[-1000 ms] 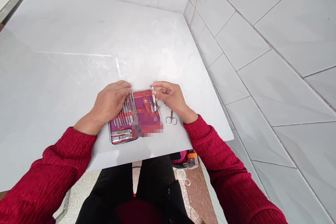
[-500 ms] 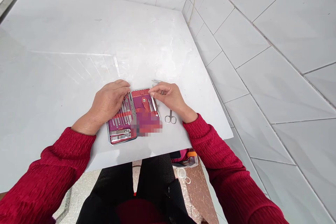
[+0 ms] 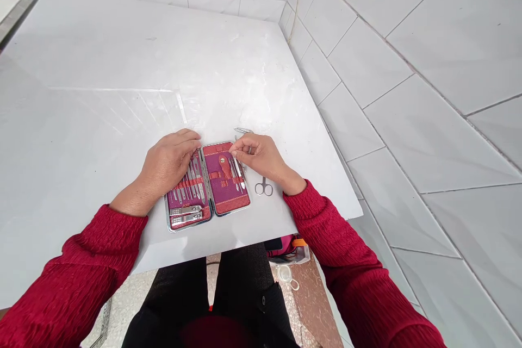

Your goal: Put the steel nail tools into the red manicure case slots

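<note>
Manicure case [image 3: 229, 204] lies open beneath my hands, my left hand [image 3: 171, 157] over its left half, hold unclear, while my right hand [image 3: 261, 155] narrowly pinches a slim silver tool [image 3: 237, 167] that, raised a second ago, now lines up beside its neighbours, apparently nearly seated.

On my table [image 3: 122, 43]: one case [image 3: 228, 202]; in its left half, nearest me, two nail clippers [image 3: 186, 218]; at its far-left corner, my left hand [image 3: 169, 160]; right of the case, scissors [image 3: 263, 185].

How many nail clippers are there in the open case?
2: a farther clipper and a nearer clipper, both near left in the case. The left hand may hide more.
</note>
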`<state>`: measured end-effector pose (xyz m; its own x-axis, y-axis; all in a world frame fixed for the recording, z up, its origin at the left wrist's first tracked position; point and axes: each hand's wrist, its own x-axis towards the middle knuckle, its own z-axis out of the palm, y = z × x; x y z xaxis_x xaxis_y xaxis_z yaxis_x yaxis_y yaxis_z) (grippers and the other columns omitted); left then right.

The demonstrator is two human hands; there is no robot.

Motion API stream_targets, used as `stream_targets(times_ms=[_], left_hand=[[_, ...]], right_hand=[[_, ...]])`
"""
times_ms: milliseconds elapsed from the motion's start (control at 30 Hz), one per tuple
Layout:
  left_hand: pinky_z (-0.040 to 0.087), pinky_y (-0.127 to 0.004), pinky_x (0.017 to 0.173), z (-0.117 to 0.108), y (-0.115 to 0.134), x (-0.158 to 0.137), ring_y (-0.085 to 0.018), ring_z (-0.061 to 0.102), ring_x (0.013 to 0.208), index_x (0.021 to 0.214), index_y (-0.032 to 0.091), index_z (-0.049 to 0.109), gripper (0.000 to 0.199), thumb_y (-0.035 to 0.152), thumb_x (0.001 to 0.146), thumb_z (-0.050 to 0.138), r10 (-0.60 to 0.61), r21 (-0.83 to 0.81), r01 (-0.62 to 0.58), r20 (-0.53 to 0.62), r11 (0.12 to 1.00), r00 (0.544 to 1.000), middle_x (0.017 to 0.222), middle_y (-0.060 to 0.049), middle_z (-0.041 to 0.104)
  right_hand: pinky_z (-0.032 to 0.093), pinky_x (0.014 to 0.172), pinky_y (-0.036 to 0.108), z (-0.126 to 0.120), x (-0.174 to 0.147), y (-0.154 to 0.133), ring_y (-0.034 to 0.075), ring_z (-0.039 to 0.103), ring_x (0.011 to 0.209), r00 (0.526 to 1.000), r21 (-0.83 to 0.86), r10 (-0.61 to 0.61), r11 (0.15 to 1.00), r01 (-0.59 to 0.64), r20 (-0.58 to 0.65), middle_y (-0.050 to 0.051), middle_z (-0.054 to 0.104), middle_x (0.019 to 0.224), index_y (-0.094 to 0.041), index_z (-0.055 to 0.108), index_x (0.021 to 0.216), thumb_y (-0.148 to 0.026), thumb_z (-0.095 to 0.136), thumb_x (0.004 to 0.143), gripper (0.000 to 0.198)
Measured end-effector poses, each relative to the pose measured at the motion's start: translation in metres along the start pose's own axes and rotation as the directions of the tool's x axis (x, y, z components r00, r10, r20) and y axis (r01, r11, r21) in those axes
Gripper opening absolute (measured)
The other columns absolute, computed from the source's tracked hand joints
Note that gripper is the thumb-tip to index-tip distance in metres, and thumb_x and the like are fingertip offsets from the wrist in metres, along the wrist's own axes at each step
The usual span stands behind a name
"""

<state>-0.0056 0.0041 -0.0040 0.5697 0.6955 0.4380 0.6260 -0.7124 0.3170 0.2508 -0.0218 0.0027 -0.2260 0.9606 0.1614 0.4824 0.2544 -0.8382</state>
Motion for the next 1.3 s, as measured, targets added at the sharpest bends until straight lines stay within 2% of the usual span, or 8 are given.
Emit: stream_targets(times_ms=[267,467,567,633,833,1067,1167,1300], left_hand=[[0.057,-0.042,0.089,0.0,-0.001,0.0,-0.026,0.068,0.109,0.103,0.021,0.074,0.039,0.022,0.1,0.035,0.015,0.001,-0.015,0.001,1.0,1.0,0.113,-0.008,0.073],[0.057,-0.042,0.089,0.0,-0.001,-0.001,-0.025,0.068,0.109,0.103,0.021,0.073,0.037,0.021,0.1,0.036,0.009,0.012,-0.009,0.011,1.0,1.0,0.114,-0.008,0.073],[0.057,-0.042,0.089,-0.001,0.0,-0.001,-0.026,0.068,0.109,0.104,0.02,0.073,0.038,0.022,0.1,0.036,0.008,0.008,-0.008,0.012,1.0,1.0,0.115,-0.008,0.073],[0.057,-0.042,0.09,-0.001,0.001,-0.001,-0.026,0.068,0.11,0.104,0.021,0.073,0.038,0.022,0.1,0.036,0.001,0.006,-0.001,0.014,1.0,1.0,0.115,-0.008,0.073],[0.057,-0.043,0.092,-0.002,0.001,-0.001,-0.026,0.067,0.111,0.104,0.021,0.074,0.038,0.022,0.1,0.036,-0.009,-0.003,0.009,0.025,1.0,1.0,0.117,-0.008,0.072],[0.057,-0.044,0.093,-0.001,-0.001,-0.001,-0.026,0.067,0.113,0.106,0.022,0.073,0.039,0.023,0.101,0.034,-0.01,0.01,0.01,0.03,1.0,1.0,0.118,-0.008,0.073],[0.057,-0.044,0.095,-0.001,-0.003,-0.002,-0.026,0.067,0.113,0.108,0.023,0.073,0.038,0.024,0.101,0.036,-0.005,0.001,0.005,0.015,1.0,1.0,0.119,-0.007,0.073],[0.057,-0.043,0.094,0.0,-0.005,-0.002,-0.026,0.067,0.113,0.107,0.023,0.073,0.038,0.024,0.1,0.036,0.013,-0.01,-0.013,0.005,1.0,1.0,0.118,-0.007,0.073]], right_hand=[[0.045,0.06,0.03,0.0,-0.001,0.0,0.011,0.051,0.064,1.0,0.012,0.021,1.0,-0.021,0.006,-0.003,0.065,0.073,-0.021,0.073,0.079,-0.023,0.066,0.087,0.011],[0.05,0.068,0.033,-0.003,0.0,0.002,0.013,0.056,0.072,0.998,0.021,-0.03,0.999,0.031,-0.049,-0.001,0.071,0.084,-0.024,0.076,0.095,-0.024,0.062,0.092,0.015],[0.051,0.073,0.034,-0.004,0.001,0.006,0.015,0.062,0.084,0.992,-0.008,-0.106,0.994,0.106,-0.063,0.001,0.071,0.092,-0.025,0.076,0.092,-0.017,0.054,0.094,0.023],[0.052,0.075,0.034,-0.003,0.001,0.009,0.015,0.062,0.085,0.99,-0.043,-0.134,0.99,0.131,-0.048,0.001,0.07,0.093,-0.025,0.076,0.088,-0.011,0.051,0.093,0.029],[0.05,0.072,0.032,0.0,0.002,0.015,0.014,0.06,0.081,0.989,-0.124,-0.145,0.982,0.142,-0.014,0.0,0.066,0.09,-0.024,0.076,0.088,-0.002,0.046,0.089,0.037],[0.05,0.072,0.032,0.002,0.002,0.014,0.014,0.059,0.08,0.99,-0.129,-0.141,0.982,0.137,-0.02,0.001,0.066,0.091,-0.022,0.074,0.086,-0.003,0.045,0.088,0.035],[0.049,0.073,0.031,-0.003,0.003,0.008,0.015,0.06,0.083,0.986,-0.091,-0.139,0.987,0.13,-0.097,0.002,0.068,0.092,-0.022,0.074,0.087,-0.006,0.046,0.089,0.032],[0.049,0.072,0.031,-0.02,0.006,0.003,0.016,0.059,0.081,0.946,-0.099,-0.066,0.994,0.035,-0.319,0.004,0.069,0.097,-0.022,0.073,0.091,-0.015,0.052,0.091,0.022]])
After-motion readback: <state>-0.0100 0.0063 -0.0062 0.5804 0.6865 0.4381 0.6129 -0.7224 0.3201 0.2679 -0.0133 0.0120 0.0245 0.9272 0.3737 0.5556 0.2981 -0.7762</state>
